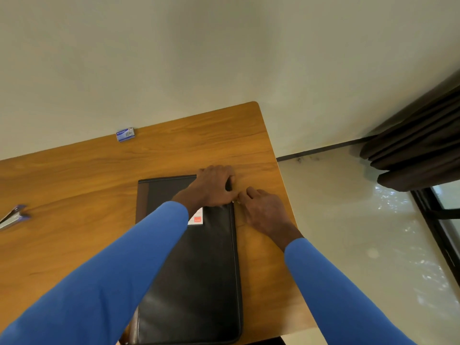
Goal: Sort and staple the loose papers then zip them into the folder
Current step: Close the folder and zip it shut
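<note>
A black zip folder (199, 270) lies closed on the wooden table (87, 175), its long side running away from me. My left hand (214, 188) rests on the folder's far right corner with fingers curled over the edge. Beside it, my right hand (263, 210) pinches a small metal zipper pull at the folder's right edge, just below that corner. The papers are hidden inside or out of sight. A white label with an orange square (196, 219) shows on the cover.
A blue and silver stapler (13, 216) lies at the table's left edge. A small blue staple box (125, 134) sits at the far edge by the wall. The table's right edge (286, 195) is close to my right hand; dark curtains (418, 150) hang at right.
</note>
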Demonstrator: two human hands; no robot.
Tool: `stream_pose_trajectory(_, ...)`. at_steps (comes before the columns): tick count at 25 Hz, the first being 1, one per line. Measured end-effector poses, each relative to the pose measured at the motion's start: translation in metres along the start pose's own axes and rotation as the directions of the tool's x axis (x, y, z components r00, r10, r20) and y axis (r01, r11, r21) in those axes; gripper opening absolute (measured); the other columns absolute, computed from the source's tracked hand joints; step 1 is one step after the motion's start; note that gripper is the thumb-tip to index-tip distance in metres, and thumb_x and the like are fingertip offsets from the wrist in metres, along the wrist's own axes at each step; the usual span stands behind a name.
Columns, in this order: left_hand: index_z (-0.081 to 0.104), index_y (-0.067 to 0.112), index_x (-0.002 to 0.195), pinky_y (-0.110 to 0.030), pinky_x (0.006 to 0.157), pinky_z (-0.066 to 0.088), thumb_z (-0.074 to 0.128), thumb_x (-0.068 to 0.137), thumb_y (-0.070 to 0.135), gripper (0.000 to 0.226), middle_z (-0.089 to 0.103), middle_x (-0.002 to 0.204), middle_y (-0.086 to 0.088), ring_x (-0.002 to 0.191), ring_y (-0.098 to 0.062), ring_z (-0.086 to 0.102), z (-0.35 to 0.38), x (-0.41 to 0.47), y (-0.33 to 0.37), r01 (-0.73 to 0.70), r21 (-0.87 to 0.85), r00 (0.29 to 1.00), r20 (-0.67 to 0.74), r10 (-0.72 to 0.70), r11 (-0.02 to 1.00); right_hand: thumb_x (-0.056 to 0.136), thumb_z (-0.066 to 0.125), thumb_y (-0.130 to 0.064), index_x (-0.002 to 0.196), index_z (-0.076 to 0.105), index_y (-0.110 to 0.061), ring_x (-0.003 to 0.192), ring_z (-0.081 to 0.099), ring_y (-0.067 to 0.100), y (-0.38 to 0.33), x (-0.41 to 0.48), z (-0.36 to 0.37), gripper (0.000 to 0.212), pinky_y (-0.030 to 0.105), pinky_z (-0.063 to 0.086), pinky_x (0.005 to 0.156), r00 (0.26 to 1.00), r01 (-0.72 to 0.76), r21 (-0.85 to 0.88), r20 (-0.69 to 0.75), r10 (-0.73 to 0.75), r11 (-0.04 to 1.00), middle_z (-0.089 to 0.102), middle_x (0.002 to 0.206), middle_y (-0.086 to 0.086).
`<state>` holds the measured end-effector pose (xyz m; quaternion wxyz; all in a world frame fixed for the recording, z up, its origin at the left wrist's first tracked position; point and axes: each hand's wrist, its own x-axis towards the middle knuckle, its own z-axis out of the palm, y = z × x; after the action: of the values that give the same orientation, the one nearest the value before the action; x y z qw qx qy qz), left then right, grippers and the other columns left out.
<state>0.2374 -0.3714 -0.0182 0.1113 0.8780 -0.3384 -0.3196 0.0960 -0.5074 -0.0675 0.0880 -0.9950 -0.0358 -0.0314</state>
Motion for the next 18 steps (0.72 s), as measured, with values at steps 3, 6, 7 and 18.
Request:
stream_pose_trajectory(3,0.05,0.03,0.098,-0.048,0.099,0.041,0.069,0.075,0.044,0.032,0.054,0.101,0.006,0.099,-0.02,0.049,0.001,-0.003,0.002,-0.04,0.055,0.999,0.02,0.039,0.998,0.069,0.091,-0.023,0.112,0.06,-0.016,0.047,0.037,0.011,0.008,0.008,0.006,0.054,0.022,0.025,0.04,1.0,0.004,0.059,-0.027,-0.003,0.998,0.06,0.076,0.003)
stream_pose_trajectory(6,0.048,0.03,0.103,-0.045,0.098,0.038,0.07,0.074,0.051,0.042,0.052,0.108,0.002,0.106,-0.023,0.048,0.005,-0.003,0.007,0.003,0.166,1.0,0.027,-0.007,0.986,0.077,0.087,-0.022,0.117,0.056,-0.016,0.048,0.043,0.012,0.013,0.014,0.011,0.051,0.022,0.028,0.041,0.999,-0.029,0.116,-0.019,0.032,0.993,0.062,0.078,0.004)
stream_pose_trajectory(7,0.051,0.028,0.104,-0.046,0.099,0.038,0.068,0.076,0.054,0.042,0.052,0.112,-0.001,0.109,-0.025,0.047,0.009,-0.002,0.009,0.028,0.226,1.0,-0.012,-0.026,0.974,0.083,0.083,-0.024,0.112,0.06,-0.015,0.05,0.043,0.012,0.012,0.014,0.012,0.038,0.023,0.031,0.043,0.997,-0.075,0.148,-0.026,0.079,0.986,0.063,0.08,0.004)
stream_pose_trajectory(18,0.056,0.017,0.097,-0.046,0.081,0.057,0.073,0.085,0.036,0.029,0.059,0.106,-0.002,0.091,-0.023,0.061,-0.004,0.015,0.023,0.123,0.106,0.98,-0.167,-0.105,0.987,0.099,0.046,-0.062,0.094,0.058,-0.029,0.067,0.059,0.008,-0.06,-0.013,-0.014,0.035,0.028,0.052,0.064,0.855,-0.518,0.464,0.309,0.417,0.719,0.061,0.074,-0.01)
